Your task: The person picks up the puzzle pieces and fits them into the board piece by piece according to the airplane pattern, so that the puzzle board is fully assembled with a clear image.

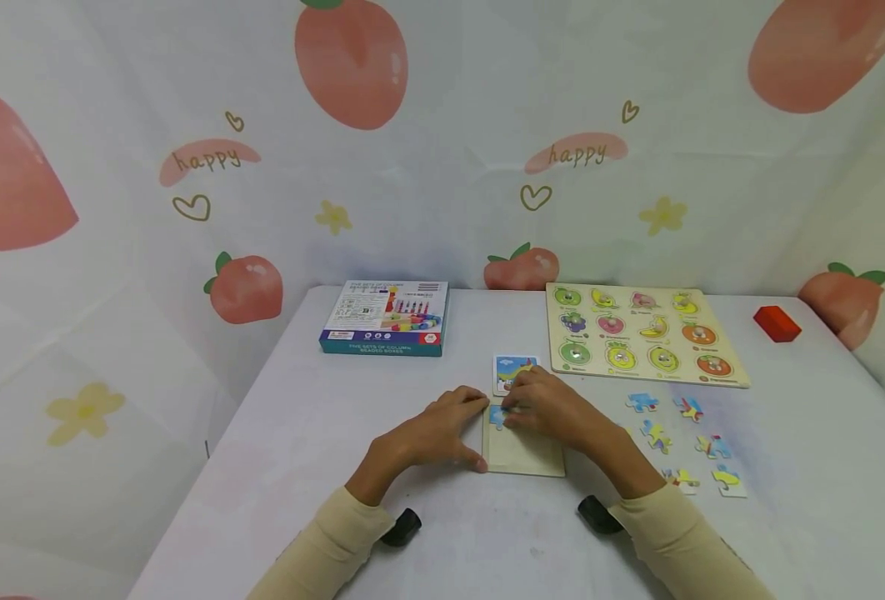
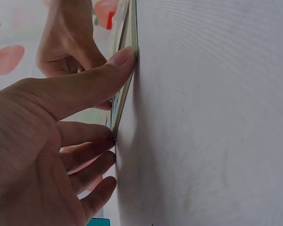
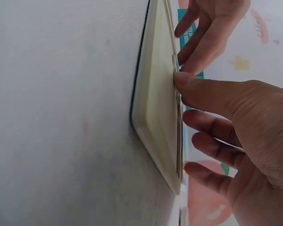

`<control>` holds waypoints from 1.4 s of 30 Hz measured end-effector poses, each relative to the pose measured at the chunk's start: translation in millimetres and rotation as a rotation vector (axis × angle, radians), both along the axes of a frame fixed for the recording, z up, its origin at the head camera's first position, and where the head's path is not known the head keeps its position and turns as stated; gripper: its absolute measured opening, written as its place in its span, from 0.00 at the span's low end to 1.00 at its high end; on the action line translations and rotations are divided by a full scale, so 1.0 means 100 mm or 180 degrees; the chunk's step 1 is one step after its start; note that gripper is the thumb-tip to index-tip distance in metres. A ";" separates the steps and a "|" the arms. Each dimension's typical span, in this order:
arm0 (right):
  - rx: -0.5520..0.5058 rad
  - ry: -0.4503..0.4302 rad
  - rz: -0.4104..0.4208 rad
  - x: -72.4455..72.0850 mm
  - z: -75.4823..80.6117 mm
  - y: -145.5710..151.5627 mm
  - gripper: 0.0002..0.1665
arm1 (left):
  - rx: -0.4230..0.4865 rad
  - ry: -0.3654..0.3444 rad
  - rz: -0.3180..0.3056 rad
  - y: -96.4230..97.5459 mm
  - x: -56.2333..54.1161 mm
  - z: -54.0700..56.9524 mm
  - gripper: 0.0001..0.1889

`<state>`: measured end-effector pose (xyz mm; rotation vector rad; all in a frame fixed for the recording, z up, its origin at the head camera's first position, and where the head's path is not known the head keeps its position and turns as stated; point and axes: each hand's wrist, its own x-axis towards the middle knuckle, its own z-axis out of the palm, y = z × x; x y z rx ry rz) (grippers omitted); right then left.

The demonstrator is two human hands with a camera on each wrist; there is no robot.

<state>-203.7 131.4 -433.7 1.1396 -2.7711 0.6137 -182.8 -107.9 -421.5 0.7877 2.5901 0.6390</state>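
Note:
A shallow wooden puzzle tray (image 1: 525,454) lies on the table in front of the person. In its far left corner is a blue jigsaw piece (image 1: 497,417). The right hand (image 1: 551,408) pinches this piece at its right side, thumb low on it in the right wrist view. Along the tray's left edge rests the left hand (image 1: 442,429), thumb at the near corner and fingertips by the far one. Just beyond the tray, a small picture card (image 1: 504,377) is partly covered by the right hand. Several loose jigsaw pieces (image 1: 712,447) lie to the right.
A fruit puzzle board (image 1: 622,325) lies at the back right, and a red block (image 1: 777,323) sits past it. At the back left is a flat bead-set box (image 1: 384,318). A printed cloth (image 1: 442,208) hangs behind the table.

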 end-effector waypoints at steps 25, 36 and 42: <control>-0.0095 -0.0227 -0.0384 0.05 -0.01 0.06 0.15 | -0.0204 0.0207 -0.0243 0.08 0.01 0.02 0.40; -0.0394 -0.0685 -0.0695 0.15 0.04 0.57 0.17 | -0.0251 0.0171 -0.0203 0.08 0.00 0.00 0.41; -0.0456 -0.0715 -0.0910 0.20 0.07 0.87 0.19 | -0.0208 0.0113 -0.0153 0.08 0.02 0.00 0.41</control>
